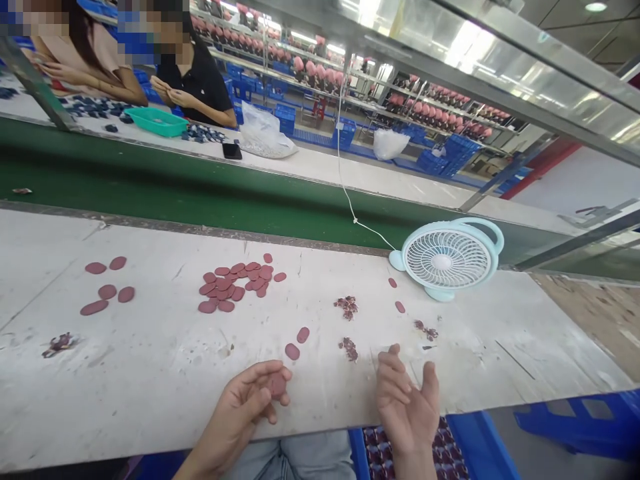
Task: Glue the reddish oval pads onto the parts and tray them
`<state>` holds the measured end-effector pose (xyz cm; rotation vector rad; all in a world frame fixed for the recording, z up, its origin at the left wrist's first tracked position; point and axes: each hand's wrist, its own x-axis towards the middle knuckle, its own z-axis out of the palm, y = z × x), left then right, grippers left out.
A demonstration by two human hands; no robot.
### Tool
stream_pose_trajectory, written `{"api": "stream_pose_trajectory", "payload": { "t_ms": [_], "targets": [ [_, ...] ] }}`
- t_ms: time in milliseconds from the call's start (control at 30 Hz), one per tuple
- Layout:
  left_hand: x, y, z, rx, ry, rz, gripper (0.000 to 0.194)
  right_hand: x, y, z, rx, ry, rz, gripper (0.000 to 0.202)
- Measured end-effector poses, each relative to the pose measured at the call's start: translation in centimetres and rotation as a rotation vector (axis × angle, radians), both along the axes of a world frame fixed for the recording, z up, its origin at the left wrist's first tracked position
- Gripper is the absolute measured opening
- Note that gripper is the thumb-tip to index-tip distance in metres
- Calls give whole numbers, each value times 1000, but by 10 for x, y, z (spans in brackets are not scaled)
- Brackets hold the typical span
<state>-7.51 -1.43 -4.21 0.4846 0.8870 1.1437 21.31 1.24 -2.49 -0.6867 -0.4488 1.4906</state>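
Between the thumb and fingers of my left hand (pixel 250 400) is a flat dark-red oval piece (pixel 278 385), held just above the table's front part. My right hand (pixel 407 400) is turned palm up with its fingers apart, and nothing shows in it. Two loose oval pieces (pixel 297 343) lie beyond my left hand. Farther off is a heap of the same ovals (pixel 235 287), with several more (pixel 107 292) spread at the left. Small clumps of dark-red bits (pixel 349 349) lie between and beyond my hands.
A light-blue fan (pixel 445 260) stands at the table's back right, its white cord running upward. Past the white table (pixel 150 373) runs a green belt (pixel 200 193). Two people work across it near a green basket (pixel 157 122). A blue crate (pixel 480 440) sits below my right hand.
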Motion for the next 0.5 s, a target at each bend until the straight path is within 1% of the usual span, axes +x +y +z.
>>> {"api": "stream_pose_trajectory", "payload": {
  "t_ms": [33, 67, 100, 133, 167, 267, 300, 367, 400, 433, 500],
  "targets": [
    [1, 0, 2, -20, 3, 8, 38, 4, -3, -4, -24, 352, 24, 42],
    [1, -1, 3, -39, 5, 16, 37, 8, -2, -9, -33, 627, 46, 54],
    [2, -3, 3, -55, 0, 17, 36, 12, 1, -13, -26, 783, 70, 63],
    [3, -5, 3, -67, -14, 4, 36, 17, 6, -18, -15, 850, 96, 66],
    [5, -7, 2, -76, -33, -14, 35, 22, 13, -21, -10, 857, 121, 61],
    [11, -17, -2, -87, -121, -68, 33, 30, 28, -25, -33, 773, 166, 29],
    [14, -20, -2, -86, -155, -78, 32, 29, 30, -24, -53, 754, 172, 24],
    [21, -25, -3, -91, -218, -89, 29, 21, 25, -16, -105, 718, 182, 23],
    [24, -27, -2, -95, -245, -92, 29, 14, 20, -10, -133, 647, 175, 24],
    [28, -29, -2, -100, -265, -94, 28, 5, 12, -4, -162, 528, 158, 26],
    [35, -31, -1, -113, -290, -96, 28, -16, -6, 10, -204, 187, 109, 32]
  ]
}}
